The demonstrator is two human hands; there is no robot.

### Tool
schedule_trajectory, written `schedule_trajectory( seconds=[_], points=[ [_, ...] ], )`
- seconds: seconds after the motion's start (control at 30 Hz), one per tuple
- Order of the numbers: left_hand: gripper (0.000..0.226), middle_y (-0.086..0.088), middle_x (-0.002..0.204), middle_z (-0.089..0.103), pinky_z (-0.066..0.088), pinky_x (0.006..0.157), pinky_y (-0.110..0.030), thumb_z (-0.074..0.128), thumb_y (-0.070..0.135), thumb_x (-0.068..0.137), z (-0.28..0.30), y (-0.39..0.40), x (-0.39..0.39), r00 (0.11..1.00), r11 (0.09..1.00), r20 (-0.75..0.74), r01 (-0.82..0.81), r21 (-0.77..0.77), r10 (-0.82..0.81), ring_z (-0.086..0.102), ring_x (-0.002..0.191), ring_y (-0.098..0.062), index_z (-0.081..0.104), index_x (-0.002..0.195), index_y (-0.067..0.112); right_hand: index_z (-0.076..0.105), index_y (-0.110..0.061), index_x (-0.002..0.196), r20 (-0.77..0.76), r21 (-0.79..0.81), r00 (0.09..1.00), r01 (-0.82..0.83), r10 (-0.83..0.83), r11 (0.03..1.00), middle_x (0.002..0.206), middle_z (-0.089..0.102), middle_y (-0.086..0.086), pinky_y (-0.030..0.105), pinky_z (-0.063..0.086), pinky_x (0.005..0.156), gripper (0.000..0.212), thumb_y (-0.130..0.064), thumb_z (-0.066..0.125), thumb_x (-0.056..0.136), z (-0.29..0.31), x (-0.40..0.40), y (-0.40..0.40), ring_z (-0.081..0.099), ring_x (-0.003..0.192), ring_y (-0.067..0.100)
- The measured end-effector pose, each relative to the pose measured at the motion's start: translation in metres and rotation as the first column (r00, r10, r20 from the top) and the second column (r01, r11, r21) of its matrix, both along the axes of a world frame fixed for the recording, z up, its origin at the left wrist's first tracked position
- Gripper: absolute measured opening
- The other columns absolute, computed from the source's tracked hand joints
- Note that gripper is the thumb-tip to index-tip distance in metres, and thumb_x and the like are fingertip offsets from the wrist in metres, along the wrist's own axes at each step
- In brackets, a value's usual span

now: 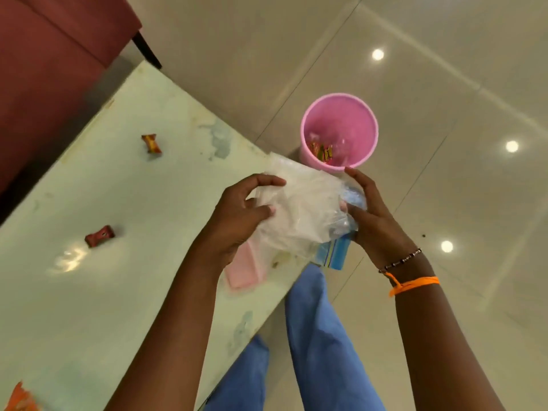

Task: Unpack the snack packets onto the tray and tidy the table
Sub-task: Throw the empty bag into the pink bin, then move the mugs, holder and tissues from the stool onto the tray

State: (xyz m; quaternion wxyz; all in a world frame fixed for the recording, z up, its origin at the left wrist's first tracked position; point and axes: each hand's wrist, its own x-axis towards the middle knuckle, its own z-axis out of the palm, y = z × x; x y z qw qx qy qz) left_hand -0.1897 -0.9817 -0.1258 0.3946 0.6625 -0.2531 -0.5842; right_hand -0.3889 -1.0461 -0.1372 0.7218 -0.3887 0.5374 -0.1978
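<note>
A crumpled clear plastic bag [299, 209] with a blue striped edge hangs over the table's right edge, held between both hands. My left hand [237, 215] grips its left side and my right hand [373, 215] pinches its right side. A pink bin [339, 114] stands on the floor just beyond the bag, with wrappers inside. Two small twisted wrappers lie on the pale green table [118, 277]: an orange-brown one [151, 143] far left and a dark red one [99, 236] nearer. A pink flat object [241, 269] lies under my left wrist.
A dark red sofa [53, 60] stands behind the table at the upper left. An orange packet corner [19, 400] shows at the bottom left. Glossy floor tiles spread to the right. My legs in blue trousers [314, 336] stand beside the table edge.
</note>
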Motion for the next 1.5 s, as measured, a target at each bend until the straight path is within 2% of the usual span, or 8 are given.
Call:
schedule_trajectory(
  seconds=[0.1, 0.33, 0.47, 0.63, 0.83, 1.03, 1.23, 1.5],
  points=[
    [0.032, 0.011, 0.097, 0.067, 0.054, 0.087, -0.039, 0.058, 0.005, 0.084, -0.020, -0.055, -0.014, 0.986, 0.984, 0.048, -0.166, 0.071, 0.162, 0.065, 0.093, -0.015, 0.065, 0.094, 0.034, 0.054, -0.013, 0.106, -0.134, -0.217, 0.988, 0.049, -0.080, 0.975, 0.106, 0.055, 0.009, 0.038, 0.049, 0.069, 0.044, 0.019, 0.047, 0.076, -0.018, -0.012, -0.053, 0.053, 0.092, 0.024],
    [0.023, 0.006, 0.111, 0.058, 0.046, 0.100, -0.042, 0.052, 0.013, 0.089, -0.067, -0.158, -0.043, 0.974, 0.963, 0.140, -0.203, 0.177, 0.180, 0.052, 0.116, -0.017, 0.063, 0.096, 0.032, 0.068, -0.004, 0.091, -0.628, -0.549, 0.754, -0.252, -0.194, 0.797, 0.114, 0.049, 0.020, -0.001, 0.034, 0.082, 0.042, 0.018, 0.043, 0.066, -0.082, -0.020, -0.176, 0.049, 0.105, 0.018],
    [0.025, 0.009, 0.109, 0.059, 0.046, 0.099, -0.043, 0.052, 0.012, 0.089, -0.086, -0.174, -0.047, 0.976, 0.960, 0.150, -0.187, 0.208, 0.158, 0.053, 0.115, -0.018, 0.062, 0.091, 0.034, 0.062, -0.002, 0.109, -0.786, -0.410, 0.618, -0.537, 0.014, 0.737, 0.140, 0.035, 0.022, 0.036, 0.045, 0.091, 0.045, 0.014, 0.045, 0.071, -0.141, 0.002, -0.206, 0.044, 0.118, 0.040],
    [0.025, 0.005, 0.106, 0.061, 0.045, 0.101, -0.046, 0.050, 0.009, 0.089, -0.093, -0.170, -0.045, 0.949, 0.930, 0.198, -0.289, 0.226, 0.247, 0.056, 0.113, -0.021, 0.063, 0.090, 0.031, 0.038, -0.027, 0.137, -0.766, 0.102, 0.324, -0.791, 0.555, 0.603, 0.156, -0.011, 0.012, 0.044, 0.030, 0.111, 0.058, -0.007, 0.050, 0.084, -0.195, 0.023, -0.213, 0.032, 0.130, 0.044],
    [0.028, 0.000, 0.109, 0.062, 0.046, 0.101, -0.045, 0.049, 0.008, 0.089, -0.081, -0.155, -0.042, 0.937, 0.918, 0.169, -0.338, 0.207, 0.306, 0.059, 0.110, -0.023, 0.061, 0.086, 0.033, 0.056, -0.020, 0.124, -0.669, -0.096, 0.612, -0.634, 0.422, 0.768, 0.147, 0.032, 0.013, 0.027, 0.029, 0.106, 0.046, 0.002, 0.042, 0.086, -0.168, 0.043, -0.206, 0.039, 0.131, 0.028],
    [0.028, 0.002, 0.104, 0.064, 0.048, 0.098, -0.041, 0.050, 0.008, 0.088, -0.054, -0.118, -0.040, 0.897, 0.889, 0.138, -0.437, 0.141, 0.419, 0.061, 0.106, -0.021, 0.062, 0.084, 0.033, 0.065, -0.006, 0.100, -0.355, -0.197, 0.875, -0.415, 0.330, 0.889, 0.094, 0.063, -0.001, 0.021, 0.045, 0.077, 0.025, 0.004, 0.048, 0.085, -0.084, 0.069, -0.147, 0.054, 0.079, 0.012],
    [0.029, 0.003, 0.101, 0.065, 0.052, 0.077, -0.025, 0.048, 0.007, 0.089, -0.016, -0.034, -0.030, 0.794, 0.794, 0.117, -0.605, 0.059, 0.596, 0.066, 0.090, -0.013, 0.060, 0.090, 0.033, 0.064, 0.001, 0.100, -0.190, -0.196, 0.899, -0.428, 0.394, 0.883, 0.080, 0.059, 0.000, 0.001, 0.040, 0.053, 0.022, 0.005, 0.045, 0.088, -0.021, 0.098, -0.046, 0.052, 0.065, 0.005],
    [0.024, -0.001, 0.099, 0.065, 0.052, 0.086, -0.030, 0.049, 0.008, 0.090, 0.037, 0.159, -0.027, 0.619, 0.624, 0.097, -0.781, -0.025, 0.779, 0.066, 0.081, -0.010, 0.063, 0.092, 0.027, 0.064, -0.007, 0.093, -0.111, -0.229, 0.826, -0.563, 0.553, 0.794, 0.076, 0.061, -0.008, 0.000, 0.040, 0.054, 0.024, 0.004, 0.043, 0.088, 0.034, 0.119, 0.131, 0.056, 0.067, 0.004]
  ],
)
